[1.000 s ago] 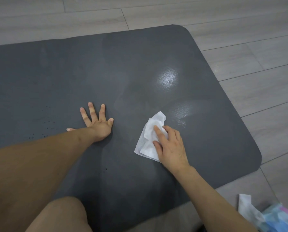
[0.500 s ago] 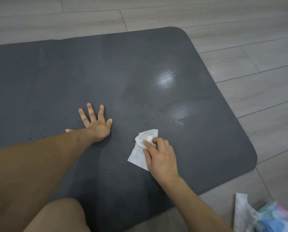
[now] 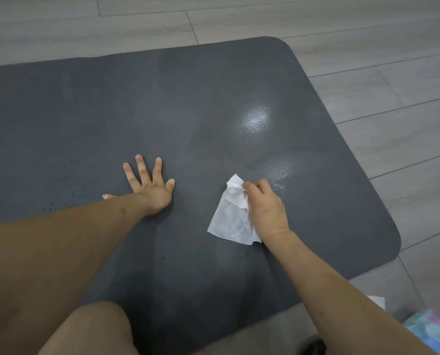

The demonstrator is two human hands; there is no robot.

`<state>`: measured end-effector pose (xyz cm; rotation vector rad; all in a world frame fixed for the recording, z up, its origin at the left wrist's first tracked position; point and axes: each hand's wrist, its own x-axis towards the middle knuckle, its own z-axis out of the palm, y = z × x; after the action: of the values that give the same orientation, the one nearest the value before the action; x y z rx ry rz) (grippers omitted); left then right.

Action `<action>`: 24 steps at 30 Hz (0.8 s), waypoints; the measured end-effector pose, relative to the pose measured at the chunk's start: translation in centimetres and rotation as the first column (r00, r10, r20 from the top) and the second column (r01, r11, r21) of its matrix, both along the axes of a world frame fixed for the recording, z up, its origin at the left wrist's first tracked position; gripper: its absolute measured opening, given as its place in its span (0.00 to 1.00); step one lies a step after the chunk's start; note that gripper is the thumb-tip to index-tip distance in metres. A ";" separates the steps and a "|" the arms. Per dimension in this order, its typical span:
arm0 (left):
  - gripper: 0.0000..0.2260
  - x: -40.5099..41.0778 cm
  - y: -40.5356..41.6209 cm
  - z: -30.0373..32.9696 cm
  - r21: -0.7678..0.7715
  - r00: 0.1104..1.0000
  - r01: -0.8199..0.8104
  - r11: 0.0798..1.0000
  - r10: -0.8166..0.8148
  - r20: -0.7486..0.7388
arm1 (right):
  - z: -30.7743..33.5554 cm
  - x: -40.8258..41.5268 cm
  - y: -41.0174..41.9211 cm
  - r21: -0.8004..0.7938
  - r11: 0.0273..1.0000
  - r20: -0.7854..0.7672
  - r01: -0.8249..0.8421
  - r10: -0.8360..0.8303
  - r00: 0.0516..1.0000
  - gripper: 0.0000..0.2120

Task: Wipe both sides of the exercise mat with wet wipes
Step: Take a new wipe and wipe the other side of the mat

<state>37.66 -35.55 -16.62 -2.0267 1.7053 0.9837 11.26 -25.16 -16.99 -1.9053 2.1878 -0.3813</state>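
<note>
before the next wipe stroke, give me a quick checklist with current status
1. Right hand grips the wet wipe: ok.
2. Wipe spread flat for full contact: not ok, top bunched.
3. Left hand pressed flat, steadying the mat: ok.
4. Mat lying flat on the floor: ok.
5. Wipe still moist enough: cannot tell.
6. Mat underside wiped: cannot tell.

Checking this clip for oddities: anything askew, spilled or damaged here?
Nothing alarming. The mat lies flat, with shiny wet patches from wiping and small dark specks near its left part. The right hand holds a crumpled wipe.
</note>
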 end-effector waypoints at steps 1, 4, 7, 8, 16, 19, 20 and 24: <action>0.29 0.0 0.0 0.1 0.004 1.000 0.000 1.000 0.000 -0.002 | -0.2 0.1 0.0 -0.012 1.000 0.002 0.010 -0.010 1.000 0.21; 0.29 0.0 0.0 0.2 0.011 1.000 0.001 1.000 0.000 -0.007 | -0.3 -0.1 -0.1 -0.032 0.988 0.101 0.152 -0.148 0.984 0.15; 0.29 -0.1 0.0 0.3 0.012 1.000 -0.001 1.000 0.001 -0.003 | -0.2 -1.3 -0.4 -0.093 0.952 0.162 0.292 -0.275 0.948 0.12; 0.29 -0.1 -0.1 0.3 0.015 1.000 -0.003 1.000 0.003 -0.002 | -0.1 -1.6 -0.3 -0.109 0.931 0.188 0.348 -0.325 0.927 0.12; 0.29 -0.1 0.1 0.5 0.017 1.000 -0.005 1.000 0.005 0.000 | -0.4 -0.8 2.4 -0.014 0.996 0.144 0.085 -0.082 0.986 0.26; 0.29 -0.2 0.1 0.6 0.016 1.000 -0.003 1.000 0.003 0.007 | -1.0 -1.3 3.2 -0.063 0.998 0.120 0.009 -0.001 0.993 0.24; 0.29 -0.1 0.1 0.6 0.018 1.000 -0.005 1.000 0.005 0.007 | -1.3 -1.5 3.2 -0.123 0.992 0.131 0.009 0.007 0.991 0.20; 0.29 -0.2 0.0 0.5 0.017 1.000 -0.009 1.000 0.008 0.011 | -1.7 -3.2 1.4 -0.219 0.976 0.082 0.007 0.012 0.997 0.08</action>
<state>37.46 -35.55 -16.12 -2.0264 1.6784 0.9854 8.01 -23.75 -18.72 -1.9611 2.1673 -0.7151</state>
